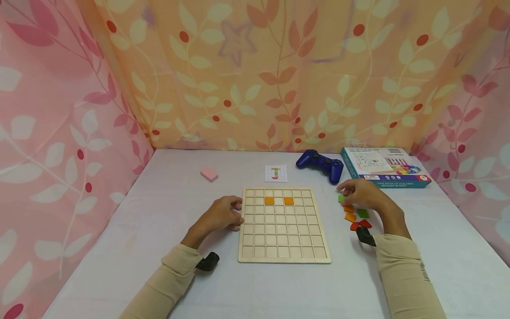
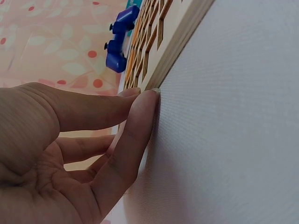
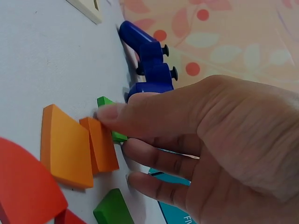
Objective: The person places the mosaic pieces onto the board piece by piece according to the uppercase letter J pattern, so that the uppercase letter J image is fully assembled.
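Currently, at lower centre, the board (image 1: 284, 260) is touched by the left hand (image 1: 219, 215), fingers (image 2: 88, 109) apart; at right, a green tile (image 1: 341, 199) is partly hidden by the right hand (image 1: 364, 194), whose grip cannot be told.

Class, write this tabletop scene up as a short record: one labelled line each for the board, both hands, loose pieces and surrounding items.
Grid board: wooden, two orange squares set in its second row from the far side
Left hand: pinches the board's left edge
Loose pieces, right of board: red tiles, orange tiles, green tiles
Right hand: at these pieces; whether it grips one is unclear
Behind board: grid-patterned card
Back right: blue game controller, printed box
Back left: pink block
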`<state>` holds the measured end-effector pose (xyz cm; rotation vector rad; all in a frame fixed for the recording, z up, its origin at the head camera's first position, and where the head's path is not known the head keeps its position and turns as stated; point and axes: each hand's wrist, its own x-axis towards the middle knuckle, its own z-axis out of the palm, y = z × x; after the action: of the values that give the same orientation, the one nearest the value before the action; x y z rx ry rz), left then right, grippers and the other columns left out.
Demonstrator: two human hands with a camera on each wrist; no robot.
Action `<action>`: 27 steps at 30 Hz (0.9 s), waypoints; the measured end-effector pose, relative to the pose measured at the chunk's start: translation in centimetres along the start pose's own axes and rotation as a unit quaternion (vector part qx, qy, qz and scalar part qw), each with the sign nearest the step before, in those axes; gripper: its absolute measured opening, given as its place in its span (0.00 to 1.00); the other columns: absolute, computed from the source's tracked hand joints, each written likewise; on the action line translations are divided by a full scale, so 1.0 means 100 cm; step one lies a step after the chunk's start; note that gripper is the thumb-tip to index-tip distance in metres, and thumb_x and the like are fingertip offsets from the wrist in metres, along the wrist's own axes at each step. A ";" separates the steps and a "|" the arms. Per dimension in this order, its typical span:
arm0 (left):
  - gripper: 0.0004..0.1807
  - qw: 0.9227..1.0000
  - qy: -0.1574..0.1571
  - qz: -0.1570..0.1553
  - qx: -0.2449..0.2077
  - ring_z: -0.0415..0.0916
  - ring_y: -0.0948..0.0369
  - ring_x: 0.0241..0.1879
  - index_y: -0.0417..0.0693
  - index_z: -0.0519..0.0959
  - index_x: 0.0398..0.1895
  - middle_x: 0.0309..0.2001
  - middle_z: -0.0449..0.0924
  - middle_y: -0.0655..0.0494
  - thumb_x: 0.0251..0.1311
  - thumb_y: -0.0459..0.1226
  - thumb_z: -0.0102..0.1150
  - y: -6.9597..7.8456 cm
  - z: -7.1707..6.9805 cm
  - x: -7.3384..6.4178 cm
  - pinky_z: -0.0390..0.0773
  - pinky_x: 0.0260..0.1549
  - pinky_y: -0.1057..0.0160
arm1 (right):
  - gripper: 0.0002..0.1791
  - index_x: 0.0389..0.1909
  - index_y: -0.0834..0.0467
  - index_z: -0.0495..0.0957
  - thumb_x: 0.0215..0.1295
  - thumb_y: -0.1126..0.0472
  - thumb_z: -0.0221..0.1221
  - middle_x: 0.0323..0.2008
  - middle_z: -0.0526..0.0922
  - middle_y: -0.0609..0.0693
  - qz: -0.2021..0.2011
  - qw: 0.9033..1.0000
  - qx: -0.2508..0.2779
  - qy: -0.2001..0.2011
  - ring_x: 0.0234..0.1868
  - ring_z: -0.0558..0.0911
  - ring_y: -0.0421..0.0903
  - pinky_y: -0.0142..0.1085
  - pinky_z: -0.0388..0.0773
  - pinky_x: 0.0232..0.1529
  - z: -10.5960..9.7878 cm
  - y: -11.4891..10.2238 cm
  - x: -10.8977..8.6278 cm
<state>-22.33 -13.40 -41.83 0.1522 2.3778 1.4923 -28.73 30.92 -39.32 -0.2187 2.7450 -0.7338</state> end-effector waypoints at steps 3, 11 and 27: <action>0.33 1.000 0.000 0.000 0.002 0.82 0.60 0.32 0.32 0.72 0.70 0.53 0.76 0.44 0.60 0.22 0.68 0.000 0.000 0.000 0.91 0.33 0.62 | 0.25 0.63 0.61 0.82 0.64 0.64 0.69 0.50 0.85 0.60 0.005 1.000 0.007 -0.010 0.44 0.81 0.52 0.41 0.84 0.47 0.000 -0.001 -0.001; 0.33 1.000 0.002 0.005 0.002 0.82 0.60 0.32 0.31 0.72 0.70 0.54 0.76 0.44 0.60 0.22 0.68 -0.001 0.000 0.001 0.91 0.32 0.62 | 0.22 0.57 0.64 0.85 0.64 0.61 0.70 0.47 0.87 0.58 0.003 1.000 -0.001 -0.010 0.43 0.80 0.52 0.42 0.84 0.47 -0.001 0.000 -0.001; 0.33 1.000 -0.003 0.011 -0.006 0.82 0.60 0.32 0.30 0.71 0.70 0.53 0.76 0.43 0.59 0.21 0.68 0.000 -0.001 -0.001 0.92 0.33 0.62 | 0.17 0.52 0.60 0.88 0.65 0.57 0.70 0.38 0.84 0.51 -0.107 0.994 0.003 0.024 0.40 0.78 0.49 0.37 0.78 0.41 0.026 -0.036 0.018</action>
<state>-22.29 -13.50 -41.80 0.1810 2.3693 1.5148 -29.32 26.22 -40.00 -0.5073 2.7926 -0.8109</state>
